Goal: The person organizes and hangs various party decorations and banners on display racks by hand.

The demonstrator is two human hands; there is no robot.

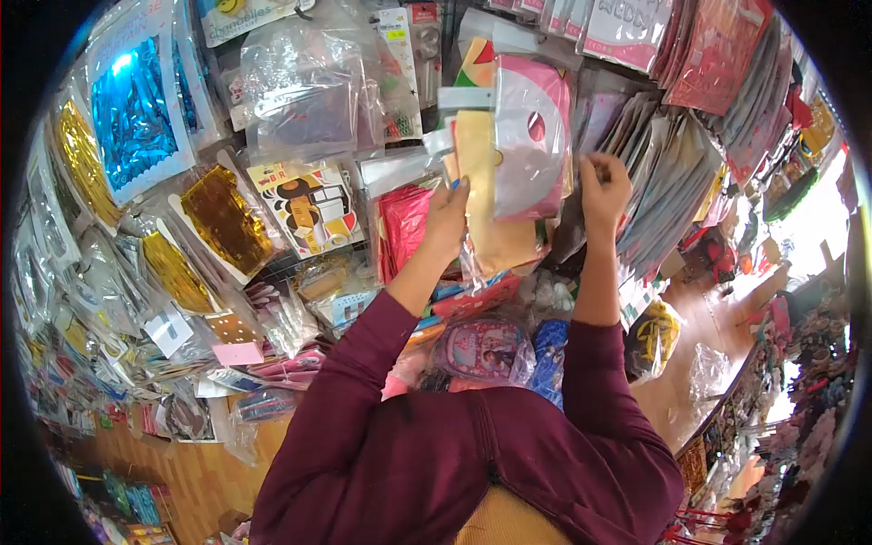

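Nearest, I log maroon sleeves (472, 454). Left hand (447, 218) grips the yellow-and-pink packet (509, 154), raised against the hanging display. Right hand (604, 186) pinches closed at grey packets (654, 173). Packet not yet hung or released. Beyond: gold foil packs (222, 218).

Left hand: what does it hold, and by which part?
The left hand grips a clear-wrapped yellow packet at its left edge.

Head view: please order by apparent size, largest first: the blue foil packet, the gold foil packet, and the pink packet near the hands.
1. blue foil packet
2. pink packet, between the left hand and right hand
3. gold foil packet

The last two look close; the lens bends the picture, so their order is unsure.
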